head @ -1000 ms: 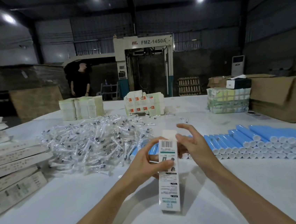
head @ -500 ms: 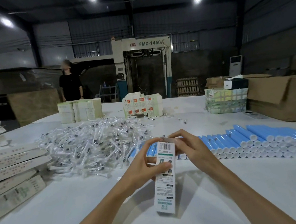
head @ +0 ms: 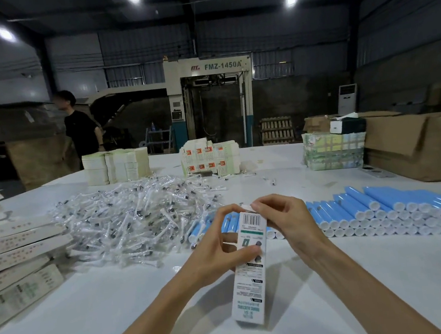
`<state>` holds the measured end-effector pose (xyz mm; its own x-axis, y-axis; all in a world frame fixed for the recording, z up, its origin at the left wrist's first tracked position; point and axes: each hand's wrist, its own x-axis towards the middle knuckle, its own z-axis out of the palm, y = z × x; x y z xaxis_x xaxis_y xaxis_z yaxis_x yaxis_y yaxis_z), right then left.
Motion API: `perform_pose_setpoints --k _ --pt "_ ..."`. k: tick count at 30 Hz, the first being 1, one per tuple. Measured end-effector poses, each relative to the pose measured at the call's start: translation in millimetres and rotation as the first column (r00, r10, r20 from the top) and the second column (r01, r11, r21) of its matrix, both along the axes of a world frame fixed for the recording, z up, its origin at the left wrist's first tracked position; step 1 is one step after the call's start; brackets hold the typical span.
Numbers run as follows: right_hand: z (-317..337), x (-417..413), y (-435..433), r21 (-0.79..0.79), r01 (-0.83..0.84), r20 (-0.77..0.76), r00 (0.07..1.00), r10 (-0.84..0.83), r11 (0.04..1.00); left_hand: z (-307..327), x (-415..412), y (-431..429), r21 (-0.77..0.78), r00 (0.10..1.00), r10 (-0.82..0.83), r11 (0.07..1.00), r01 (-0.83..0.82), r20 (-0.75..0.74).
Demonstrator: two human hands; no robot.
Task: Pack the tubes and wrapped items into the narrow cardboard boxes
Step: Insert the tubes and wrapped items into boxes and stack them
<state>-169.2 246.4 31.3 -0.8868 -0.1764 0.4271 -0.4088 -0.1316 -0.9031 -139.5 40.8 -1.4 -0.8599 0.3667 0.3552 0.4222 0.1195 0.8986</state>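
The white bench [head: 78, 304] carried everything within our reach. At ten o'clock lay the heap of wrapped items [head: 132, 217]. From one to three o'clock the blue tubes [head: 381, 209] lay side by side, white ends toward us, presumably so that one could be picked at a time. At nine o'clock flat cartons [head: 18, 250] lay stacked for folding.

At twelve o'clock, close in front, we held one narrow box [head: 249, 280] tilted, its lower end toward us and low over the bench. Our left hand [head: 217, 251] gripped its upper half, thumb across the printed face, to steady it. Our right hand [head: 284, 220] pinched the small top flap [head: 246, 207], which we judged was being tucked shut. Whether the box was filled, we could not tell.
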Motion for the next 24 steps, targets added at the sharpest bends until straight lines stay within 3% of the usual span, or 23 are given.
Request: perform_pose_setpoints --k 14,24 --pt "6 1 12 0.071 -0.146 -0.004 0.989 0.147 0.987 -3 -5 -2 0.028 1.0 -0.004 1.0 0.004 -0.012" --pt "-10 2 -1 0.1 -0.06 -0.09 0.994 0.07 0.993 -10 -6 -4 0.094 0.998 0.035 0.995 -0.039 0.045"
